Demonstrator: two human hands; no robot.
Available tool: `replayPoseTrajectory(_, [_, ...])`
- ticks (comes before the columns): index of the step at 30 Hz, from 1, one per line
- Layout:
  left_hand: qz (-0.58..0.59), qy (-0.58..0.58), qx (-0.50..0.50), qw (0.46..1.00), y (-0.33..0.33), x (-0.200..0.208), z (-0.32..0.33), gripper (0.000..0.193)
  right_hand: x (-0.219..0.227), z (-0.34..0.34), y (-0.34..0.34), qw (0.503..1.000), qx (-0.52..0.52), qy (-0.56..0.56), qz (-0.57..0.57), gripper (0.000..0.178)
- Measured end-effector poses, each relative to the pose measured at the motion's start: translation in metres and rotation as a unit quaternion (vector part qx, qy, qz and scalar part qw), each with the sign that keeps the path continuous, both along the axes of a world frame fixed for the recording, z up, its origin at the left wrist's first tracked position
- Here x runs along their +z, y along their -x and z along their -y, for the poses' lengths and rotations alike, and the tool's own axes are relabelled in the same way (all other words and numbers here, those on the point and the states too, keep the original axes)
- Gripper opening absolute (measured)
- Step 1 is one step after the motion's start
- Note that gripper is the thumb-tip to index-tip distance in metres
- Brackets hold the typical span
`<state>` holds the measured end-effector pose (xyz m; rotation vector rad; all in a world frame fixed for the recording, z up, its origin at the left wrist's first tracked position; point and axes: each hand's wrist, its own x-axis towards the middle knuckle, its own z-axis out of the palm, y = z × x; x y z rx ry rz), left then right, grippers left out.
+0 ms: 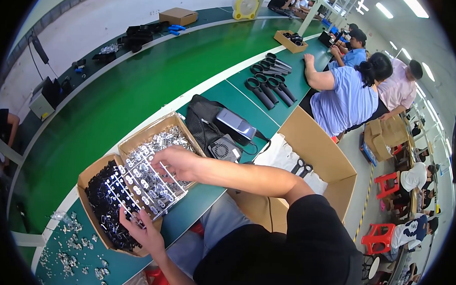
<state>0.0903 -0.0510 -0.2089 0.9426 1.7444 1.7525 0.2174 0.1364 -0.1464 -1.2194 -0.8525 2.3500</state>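
A clear plastic frame of small moulded parts (148, 185) lies across two open cardboard boxes. My left hand (142, 230) grips its near edge, over the box of black parts (105, 208). My right hand (179, 162) rests with spread fingers on the frame's far end, above the box of clear parts (160, 140). The fingers touch the frame; whether they pinch a piece is hidden.
Loose clear bits (71, 247) lie scattered on the green table at left. A black bag with a grey device (223, 130) sits behind the boxes. A large cardboard box (318, 155) stands at right. Black handled tools (267, 83) lie farther along, where other people sit working.
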Motion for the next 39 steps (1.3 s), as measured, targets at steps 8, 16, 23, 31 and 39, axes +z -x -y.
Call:
replayPoseTrajectory(8, [-0.002, -0.017, -0.009, 1.000, 0.001, -0.005, -0.001, 0.047, 0.001, 0.010, 0.000, 0.998, -0.028, -0.064, -0.009, 0.015])
replayPoseTrajectory(16, [-0.037, 0.015, 0.013, 0.999, 0.002, -0.001, 0.000, 0.047, -0.006, 0.005, 0.005, 1.000, -0.008, -0.008, -0.020, 0.022])
replayPoseTrajectory(23, [-0.042, -0.020, 0.015, 0.999, 0.001, -0.010, -0.003, 0.047, 0.017, 0.007, 0.000, 0.998, -0.028, 0.050, -0.032, 0.018])
replayPoseTrajectory(31, [-0.020, -0.007, 0.025, 0.999, 0.003, -0.006, 0.004, 0.050, -0.012, 0.010, 0.012, 0.995, -0.094, -0.032, 0.031, 0.040])
replayPoseTrajectory(39, [-0.024, 0.033, 0.022, 0.999, -0.003, 0.009, -0.004, 0.054, 0.006, 0.007, -0.003, 0.988, -0.093, -0.126, -0.001, 0.045])
